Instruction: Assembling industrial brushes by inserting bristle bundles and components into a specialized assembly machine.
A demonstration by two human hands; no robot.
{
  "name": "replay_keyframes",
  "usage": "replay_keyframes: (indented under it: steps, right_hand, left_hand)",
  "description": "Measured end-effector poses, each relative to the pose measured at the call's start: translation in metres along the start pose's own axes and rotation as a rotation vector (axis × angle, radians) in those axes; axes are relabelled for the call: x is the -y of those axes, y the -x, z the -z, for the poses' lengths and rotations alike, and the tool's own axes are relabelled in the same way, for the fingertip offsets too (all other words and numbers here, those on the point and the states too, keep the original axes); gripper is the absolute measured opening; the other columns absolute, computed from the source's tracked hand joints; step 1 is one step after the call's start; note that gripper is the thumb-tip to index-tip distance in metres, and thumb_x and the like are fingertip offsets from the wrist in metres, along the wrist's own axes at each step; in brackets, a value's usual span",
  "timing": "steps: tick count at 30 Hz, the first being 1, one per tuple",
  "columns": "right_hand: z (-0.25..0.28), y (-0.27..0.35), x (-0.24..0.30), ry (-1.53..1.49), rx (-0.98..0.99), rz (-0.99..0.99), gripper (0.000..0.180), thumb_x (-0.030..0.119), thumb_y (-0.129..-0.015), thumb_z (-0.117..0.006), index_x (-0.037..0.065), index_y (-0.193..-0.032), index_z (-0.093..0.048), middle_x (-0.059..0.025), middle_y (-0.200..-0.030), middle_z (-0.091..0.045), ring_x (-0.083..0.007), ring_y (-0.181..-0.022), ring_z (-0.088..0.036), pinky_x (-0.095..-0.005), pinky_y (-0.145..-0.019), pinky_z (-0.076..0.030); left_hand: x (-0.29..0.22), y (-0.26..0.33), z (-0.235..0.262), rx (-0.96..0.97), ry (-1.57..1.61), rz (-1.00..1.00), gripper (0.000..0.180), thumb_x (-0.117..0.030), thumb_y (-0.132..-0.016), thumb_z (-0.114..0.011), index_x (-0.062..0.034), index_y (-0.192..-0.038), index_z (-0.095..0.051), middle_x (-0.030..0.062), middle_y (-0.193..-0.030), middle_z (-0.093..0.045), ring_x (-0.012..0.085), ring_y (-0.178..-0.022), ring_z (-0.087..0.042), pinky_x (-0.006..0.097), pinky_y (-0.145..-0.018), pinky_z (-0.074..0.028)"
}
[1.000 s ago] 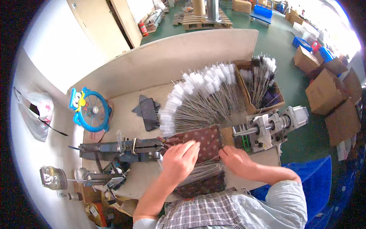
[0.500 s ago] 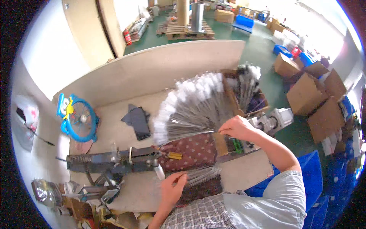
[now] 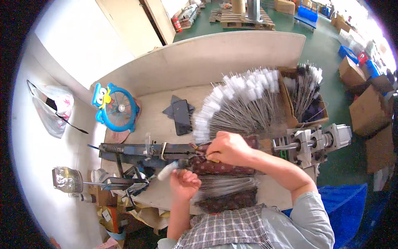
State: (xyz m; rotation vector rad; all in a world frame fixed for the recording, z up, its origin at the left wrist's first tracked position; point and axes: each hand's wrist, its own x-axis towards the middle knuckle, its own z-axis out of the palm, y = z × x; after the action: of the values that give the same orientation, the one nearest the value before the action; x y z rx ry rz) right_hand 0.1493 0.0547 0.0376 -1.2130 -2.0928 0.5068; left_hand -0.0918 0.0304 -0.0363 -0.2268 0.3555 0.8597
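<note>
Hands meet at the middle of the bench, over a long dark metal jig (image 3: 141, 150) that lies left to right. The right hand (image 3: 228, 148) reaches in from the right, forearm angled down toward the lower right, knuckles up and fingers curled shut; it seems to pinch a thin rod (image 3: 198, 156) at the jig's right end, though the grip itself is too small to make out surely. The left hand (image 3: 184, 184) rises from the lower edge on an upright forearm, closed in a loose fist around a white-tipped rod (image 3: 167, 170) that slants up and left toward the jig. Both hands sit just apart, the right above the left.

Under the right hand lies a dark red patterned cloth (image 3: 226, 168), and below it a bundle of grey rods (image 3: 226, 185) rests across the bench edge. Beyond the hands a wide fan of rods with white ends (image 3: 238, 103) spreads over the bench (image 3: 157, 101). A cardboard box (image 3: 307, 99) with more rods stands at the right, and a grey motor unit (image 3: 317, 143) is fixed near it. A black phone (image 3: 181, 116) and a blue toy fan (image 3: 117, 108) lie farther left.
</note>
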Motion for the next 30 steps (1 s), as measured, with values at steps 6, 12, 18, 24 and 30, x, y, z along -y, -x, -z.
replay_keyframes:
  steps: [6,12,18,24,30]
  right_hand:
    - [-0.035,-0.020,0.012,0.093,-0.043,-0.061,0.008,0.019,-0.070,-0.059,0.012,-0.067,-0.062,-0.0025,-0.072,-0.061,-0.0244,-0.080,-0.055,-0.0369,-0.068,-0.048]
    - [-0.032,-0.023,0.022,0.218,-0.002,-0.098,0.007,0.018,-0.068,-0.061,0.012,-0.071,-0.066,-0.0008,-0.071,-0.062,-0.0213,-0.076,-0.056,-0.0340,-0.065,-0.047]
    - [-0.024,-0.019,0.024,0.259,0.035,-0.050,0.009,0.017,-0.069,-0.062,0.011,-0.074,-0.066,-0.0024,-0.075,-0.062,-0.0225,-0.075,-0.055,-0.0348,-0.066,-0.047]
    - [0.001,0.013,0.032,0.187,-0.234,0.114,0.014,0.011,-0.066,-0.064,0.008,-0.079,-0.064,-0.0034,-0.079,-0.062,-0.0210,-0.072,-0.055,-0.0320,-0.065,-0.048]
    - [-0.038,0.050,0.007,0.068,0.086,0.034,0.026,0.009,-0.072,-0.060,0.006,-0.097,-0.058,-0.0077,-0.089,-0.061,-0.0262,-0.079,-0.062,-0.0350,-0.067,-0.051]
  left_hand:
    - [-0.022,0.020,-0.035,-0.184,-0.495,-0.279,0.043,-0.051,-0.086,-0.047,-0.0124,-0.069,-0.055,-0.0007,-0.055,-0.047,0.0166,-0.060,-0.054,0.032,-0.052,-0.040]
    - [0.028,-0.003,-0.036,-0.330,-1.744,-0.463,0.039,-0.039,-0.079,-0.065,-0.0021,-0.066,-0.065,-0.0003,-0.054,-0.056,0.0097,-0.051,-0.053,0.026,-0.051,-0.042]
    - [0.017,-0.017,-0.012,-0.304,-1.714,-0.462,0.030,-0.030,-0.078,-0.067,0.0003,-0.075,-0.066,0.0004,-0.061,-0.060,0.0086,-0.053,-0.050,0.025,-0.053,-0.042]
    - [0.053,-0.024,-0.031,-0.179,-0.838,-0.390,0.013,-0.014,-0.078,-0.064,-0.0028,-0.076,-0.058,0.0034,-0.069,-0.059,0.0085,-0.057,-0.052,0.026,-0.052,-0.043]
    - [0.045,-0.026,-0.022,-0.282,-1.658,-0.463,0.005,-0.006,-0.075,-0.057,-0.0029,-0.076,-0.054,0.0040,-0.064,-0.057,0.0107,-0.056,-0.054,0.027,-0.052,-0.044]
